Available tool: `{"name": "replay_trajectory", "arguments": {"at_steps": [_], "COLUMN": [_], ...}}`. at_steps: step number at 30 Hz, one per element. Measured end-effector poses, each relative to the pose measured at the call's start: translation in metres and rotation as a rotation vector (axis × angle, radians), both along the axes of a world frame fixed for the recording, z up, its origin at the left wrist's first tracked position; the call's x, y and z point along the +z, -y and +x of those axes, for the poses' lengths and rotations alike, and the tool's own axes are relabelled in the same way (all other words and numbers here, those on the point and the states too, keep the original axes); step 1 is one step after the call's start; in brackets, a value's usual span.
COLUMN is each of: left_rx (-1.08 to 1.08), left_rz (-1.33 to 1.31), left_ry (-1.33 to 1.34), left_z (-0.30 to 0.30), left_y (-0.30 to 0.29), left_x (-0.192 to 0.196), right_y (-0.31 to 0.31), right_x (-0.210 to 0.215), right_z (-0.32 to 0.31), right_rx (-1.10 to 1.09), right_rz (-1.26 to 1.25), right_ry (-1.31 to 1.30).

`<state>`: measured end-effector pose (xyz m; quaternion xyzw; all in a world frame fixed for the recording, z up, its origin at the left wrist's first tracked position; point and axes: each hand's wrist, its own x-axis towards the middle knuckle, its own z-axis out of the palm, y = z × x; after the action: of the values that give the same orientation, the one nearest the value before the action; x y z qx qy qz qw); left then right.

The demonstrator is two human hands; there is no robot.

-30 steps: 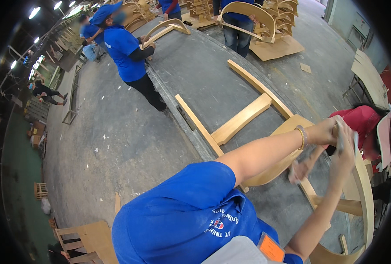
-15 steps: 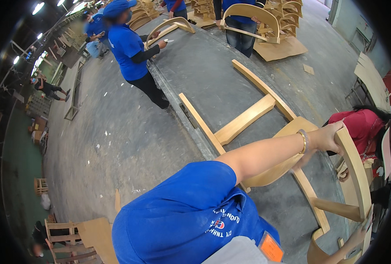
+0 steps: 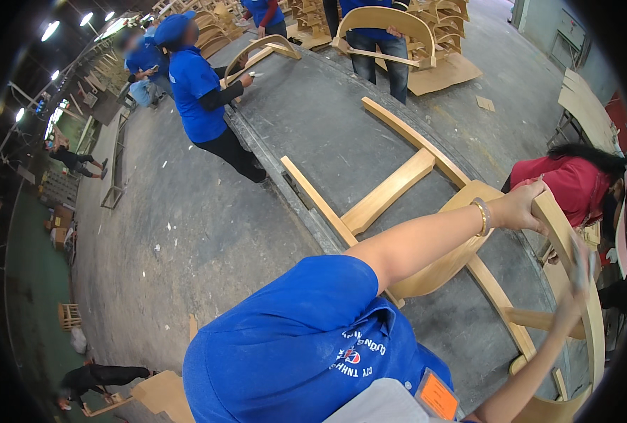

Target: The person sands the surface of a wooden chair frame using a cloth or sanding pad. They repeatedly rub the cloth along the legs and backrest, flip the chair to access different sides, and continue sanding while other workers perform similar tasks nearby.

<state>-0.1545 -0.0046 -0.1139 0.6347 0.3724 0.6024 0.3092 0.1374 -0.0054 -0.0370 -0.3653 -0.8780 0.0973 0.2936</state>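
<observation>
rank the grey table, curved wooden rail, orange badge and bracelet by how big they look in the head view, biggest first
1. Grey table
2. Curved wooden rail
3. Orange badge
4. Bracelet

This ranks visible area only, not true size.

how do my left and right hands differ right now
The left hand grips the upper end of the curved wooden rail, while the right hand is lower in the picture, alongside it. The left hand looks fairly sharp; the right hand is blurred, so its exact grip is unclear. A bracelet circles the left wrist, while none shows on the right. Both are at the same rail.
</observation>
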Motion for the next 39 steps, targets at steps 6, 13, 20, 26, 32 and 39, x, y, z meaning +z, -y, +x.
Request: {"name": "replay_trajectory", "arguments": {"at_steps": [6, 13, 20, 26, 32, 39], "left_rx": [-0.118, 0.096, -0.043, -0.142, -0.114, -0.079], "left_rz": [-0.088, 0.183, 0.23, -0.042, -0.065, -0.126], "left_ry": [0.166, -0.125, -0.079, 0.046, 0.013, 0.034], "left_z": [0.002, 0.001, 0.016, 0.034, 0.033, 0.036], "left_y": [0.006, -0.008, -0.009, -0.009, -0.009, 0.0], "left_x": [0.005, -0.007, 0.004, 0.012, 0.012, 0.015], "right_y": [-0.015, 0.027, 0.028, 0.008, -0.024, -0.065], "right_x": [0.021, 0.011, 0.008, 0.008, 0.016, 0.029], "right_z": [0.228, 0.033, -0.122, 0.069, 0.281, 0.414], "right_rx": [-0.735, -0.197, -0.072, -0.329, -0.984, -1.336], "right_rz": [-0.083, 0.215, 0.417, 0.378, 0.167, 0.121], "right_ry": [-0.099, -0.092, -0.043, -0.05, 0.099, 0.217]}}
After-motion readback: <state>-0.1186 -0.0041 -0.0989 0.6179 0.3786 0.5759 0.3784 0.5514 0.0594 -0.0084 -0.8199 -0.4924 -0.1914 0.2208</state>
